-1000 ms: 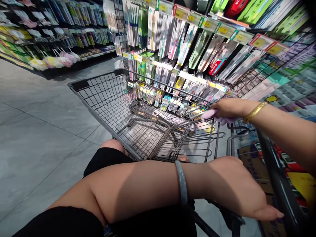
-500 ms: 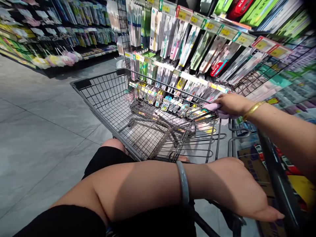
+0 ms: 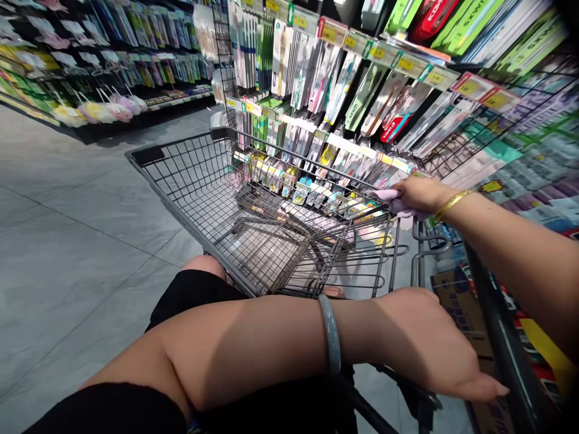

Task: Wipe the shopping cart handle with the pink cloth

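A lilac cloth (image 3: 398, 204) is bunched in my right hand (image 3: 420, 194), whose fingers are closed on it. Cloth and hand press against the top rail on the far side of a black wire shopping cart (image 3: 181, 163). A gold bangle (image 3: 452, 204) circles that wrist. My left forearm, with a grey bangle (image 3: 332, 334), reaches across the near side of the cart. At its end, my left hand (image 3: 434, 343) lies back upward close to the dark handle bar (image 3: 502, 325), thumb pointing out. Its other fingers are hidden beneath the hand.
Beyond the cart stands a rack with packaged toothbrushes (image 3: 307, 72) and price tags. Another shelf with bath puffs (image 3: 97, 111) is at the far left. Cardboard boxes (image 3: 465, 301) sit under the handle side. Grey tiled floor (image 3: 81, 241) stretches left.
The view has shifted slightly, so the cart, rack and both arms appear a little further left. My right hand keeps the cloth at the rail; my left hand holds its pose.
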A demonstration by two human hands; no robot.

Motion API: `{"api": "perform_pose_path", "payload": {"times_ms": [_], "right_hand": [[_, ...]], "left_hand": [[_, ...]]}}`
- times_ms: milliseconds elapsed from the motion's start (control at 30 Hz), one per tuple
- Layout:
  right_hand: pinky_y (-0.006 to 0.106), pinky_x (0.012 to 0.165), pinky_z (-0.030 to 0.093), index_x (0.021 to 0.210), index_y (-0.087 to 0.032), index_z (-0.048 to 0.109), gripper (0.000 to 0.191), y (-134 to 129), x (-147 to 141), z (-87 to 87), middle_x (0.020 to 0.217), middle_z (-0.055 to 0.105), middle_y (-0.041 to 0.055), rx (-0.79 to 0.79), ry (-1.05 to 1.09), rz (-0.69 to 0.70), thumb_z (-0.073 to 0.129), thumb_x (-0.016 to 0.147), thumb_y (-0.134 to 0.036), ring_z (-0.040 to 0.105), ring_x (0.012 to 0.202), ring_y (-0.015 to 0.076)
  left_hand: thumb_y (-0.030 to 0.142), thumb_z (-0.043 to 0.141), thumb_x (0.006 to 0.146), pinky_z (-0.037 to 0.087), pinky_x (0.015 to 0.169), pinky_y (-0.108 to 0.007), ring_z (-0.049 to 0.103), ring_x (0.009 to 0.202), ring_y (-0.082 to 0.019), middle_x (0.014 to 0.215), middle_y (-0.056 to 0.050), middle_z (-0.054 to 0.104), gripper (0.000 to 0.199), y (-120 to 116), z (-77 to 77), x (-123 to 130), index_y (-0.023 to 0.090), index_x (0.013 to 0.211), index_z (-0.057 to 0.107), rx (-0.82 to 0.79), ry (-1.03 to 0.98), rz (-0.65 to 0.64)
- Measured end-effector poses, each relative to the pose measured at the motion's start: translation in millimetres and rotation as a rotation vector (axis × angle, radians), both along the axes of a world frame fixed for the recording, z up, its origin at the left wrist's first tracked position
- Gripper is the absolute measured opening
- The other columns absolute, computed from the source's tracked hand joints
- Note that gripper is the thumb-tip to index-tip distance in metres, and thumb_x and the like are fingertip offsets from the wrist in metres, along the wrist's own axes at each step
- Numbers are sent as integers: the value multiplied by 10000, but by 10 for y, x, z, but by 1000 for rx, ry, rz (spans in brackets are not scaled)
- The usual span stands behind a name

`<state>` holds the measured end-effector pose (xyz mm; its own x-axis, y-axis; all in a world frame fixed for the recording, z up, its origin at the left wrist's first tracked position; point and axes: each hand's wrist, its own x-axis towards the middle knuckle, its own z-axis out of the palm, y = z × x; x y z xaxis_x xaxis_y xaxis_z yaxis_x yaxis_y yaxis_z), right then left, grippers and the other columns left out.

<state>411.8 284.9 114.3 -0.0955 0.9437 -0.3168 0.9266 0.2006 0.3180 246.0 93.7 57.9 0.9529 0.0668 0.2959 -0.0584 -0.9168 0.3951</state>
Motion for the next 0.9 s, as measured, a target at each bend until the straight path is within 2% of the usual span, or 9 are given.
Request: {"api": "perform_pose_path", "payload": {"times_ms": [100, 167, 267, 333, 500, 633, 700, 767, 900], "right_hand": [[275, 571, 324, 949, -168, 718, 236, -292, -287, 63, 738, 695, 80, -157, -65, 42, 517, 828, -141, 531, 524, 108], [274, 606, 338, 875, -170, 731, 207, -624, -571, 107, 796, 708, 92, -185, -169, 276, 552, 794, -106, 574, 626, 142], [279, 648, 355, 825, -172, 732, 178, -1032, -844, 134, 813, 709, 101, -184, -252, 486, 562, 821, -120, 610, 739, 187], [277, 656, 356, 841, -194, 725, 198, -1125, -827, 134, 817, 704, 84, -138, -200, 535, 542, 842, -119, 603, 751, 185], [285, 663, 341, 885, -178, 697, 160, -1152, -528, 153, 898, 681, 109, 147, -146, 457, 538, 870, -184, 557, 784, 194], [296, 710, 351, 837, -209, 690, 151, -1636, -648, 237, 813, 662, 55, -37, 86, 608, 553, 858, -150, 532, 752, 177], [291, 712, 358, 840, -227, 690, 166, -1894, -739, 273, 809, 659, 34, -171, 225, 701, 561, 844, -123, 534, 750, 168], [281, 707, 363, 850, -237, 690, 181, -2003, -751, 273, 821, 658, 19, -230, 305, 732, 570, 834, -103, 543, 755, 159], [283, 671, 356, 830, -199, 686, 186, -1855, -635, 150, 826, 647, 49, 83, 222, 570, 543, 845, -80, 545, 746, 166]], "left_hand": [[499, 387, 977, 463, 756, -389, 675, 727, -198, 679, -37, 729, 529, 9, -16, -4, 236, 705, 756, 12, -3, 3], [504, 361, 987, 461, 757, -391, 673, 736, -208, 687, -48, 729, 556, 16, -31, -21, 220, 727, 762, 40, -13, 2], [505, 343, 996, 465, 740, -380, 667, 736, -213, 732, -57, 736, 570, 30, -22, -62, 201, 754, 760, 93, -33, -27], [510, 366, 991, 469, 717, -363, 664, 739, -211, 777, -52, 741, 538, 41, 31, -105, 205, 776, 754, 111, -30, -47], [417, 482, 975, 476, 774, -330, 660, 860, -203, 914, -54, 735, 338, 32, 316, -413, 194, 865, 711, 150, -42, 28], [374, 542, 950, 456, 759, -271, 634, 789, -158, 800, -23, 703, 272, -93, 420, -954, 197, 797, 681, 102, 20, 176], [345, 500, 966, 446, 759, -262, 624, 805, -150, 861, -13, 700, 237, -191, 332, -1210, 209, 884, 675, 63, 26, 295], [349, 469, 977, 433, 712, -258, 605, 745, -146, 792, 0, 672, 266, -282, 161, -1380, 210, 843, 653, 23, 57, 415], [363, 453, 971, 414, 649, -273, 598, 703, -169, 727, -21, 654, 317, -381, -243, -1441, 197, 765, 630, 12, 94, 581]]}}
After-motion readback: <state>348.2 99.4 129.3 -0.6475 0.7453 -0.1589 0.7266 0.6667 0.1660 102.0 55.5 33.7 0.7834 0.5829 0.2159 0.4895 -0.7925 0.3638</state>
